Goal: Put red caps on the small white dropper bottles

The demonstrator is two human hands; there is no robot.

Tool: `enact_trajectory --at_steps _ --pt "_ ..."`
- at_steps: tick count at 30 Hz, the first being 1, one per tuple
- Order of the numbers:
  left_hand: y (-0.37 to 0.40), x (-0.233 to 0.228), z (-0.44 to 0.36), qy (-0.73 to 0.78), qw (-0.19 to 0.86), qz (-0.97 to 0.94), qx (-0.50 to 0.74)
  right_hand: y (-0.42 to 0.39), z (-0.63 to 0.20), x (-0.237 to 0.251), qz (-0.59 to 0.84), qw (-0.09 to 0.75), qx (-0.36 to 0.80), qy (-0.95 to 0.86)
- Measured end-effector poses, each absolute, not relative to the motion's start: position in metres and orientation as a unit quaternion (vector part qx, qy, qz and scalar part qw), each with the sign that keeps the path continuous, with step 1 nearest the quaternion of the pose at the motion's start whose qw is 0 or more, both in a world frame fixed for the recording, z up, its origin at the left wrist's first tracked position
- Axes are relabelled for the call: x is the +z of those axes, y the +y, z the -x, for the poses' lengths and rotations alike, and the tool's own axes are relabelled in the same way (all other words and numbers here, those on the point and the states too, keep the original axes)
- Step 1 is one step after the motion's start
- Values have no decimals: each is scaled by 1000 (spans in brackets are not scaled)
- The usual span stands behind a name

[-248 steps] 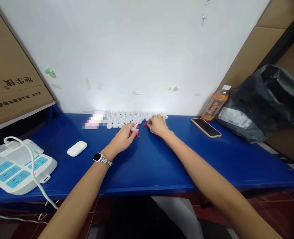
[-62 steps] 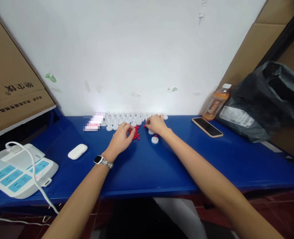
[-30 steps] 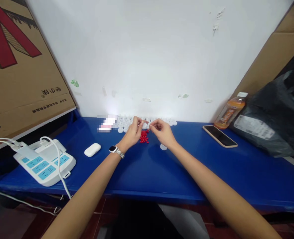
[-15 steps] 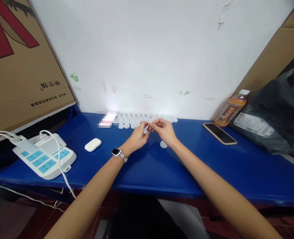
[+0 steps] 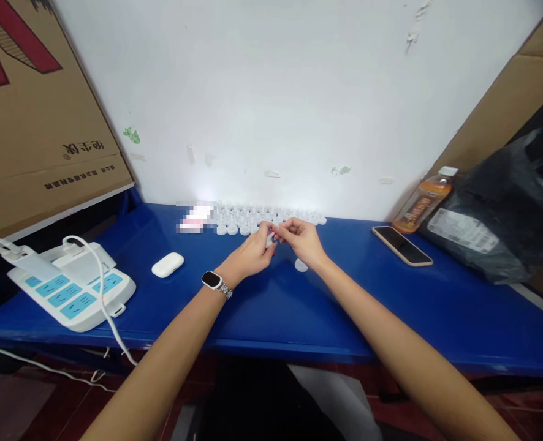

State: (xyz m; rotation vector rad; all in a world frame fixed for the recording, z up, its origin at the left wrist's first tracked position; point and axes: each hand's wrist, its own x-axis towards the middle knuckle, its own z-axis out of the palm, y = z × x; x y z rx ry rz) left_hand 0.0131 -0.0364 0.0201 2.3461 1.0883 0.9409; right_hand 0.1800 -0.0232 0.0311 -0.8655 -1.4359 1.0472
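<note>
My left hand (image 5: 251, 252), with a watch on its wrist, is closed around a small whitish plastic piece (image 5: 270, 240), mostly hidden by the fingers. The fingers of my right hand (image 5: 304, 242) pinch together at the top of the same piece, touching my left fingertips. What exactly the right fingers grip is too small to make out. Just behind both hands stand rows of small white translucent plastic pieces (image 5: 233, 229) along the wall. A round translucent disc (image 5: 301, 265) lies flat on the blue table (image 5: 280, 312), beneath my right wrist.
To the left are a white earphone case (image 5: 167, 264) and a power strip (image 5: 76, 294) with cables. A phone (image 5: 402, 246), an orange drink bottle (image 5: 422, 201) and a dark plastic bag (image 5: 492, 208) occupy the right. A cardboard box (image 5: 46, 122) leans at far left.
The view has shifted slightly, so the things on the table sit a little further left. Both hands keep nearly the same hold on the small piece.
</note>
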Motion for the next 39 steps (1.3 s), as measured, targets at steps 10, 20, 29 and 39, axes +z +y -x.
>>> enact_trajectory --at_steps 10,20,29,39 --pt "-38 20 -12 390 185 -841 327 -27 -176 27 348 554 425 -626" --pt "-33 20 -13 376 223 -820 370 -42 -171 29 370 531 192 -737" --pt "-35 16 -17 400 193 -827 344 -27 -185 35 382 478 311 -727" --pt "-24 16 5 449 140 -813 342 -18 -217 39 480 286 158 -814"
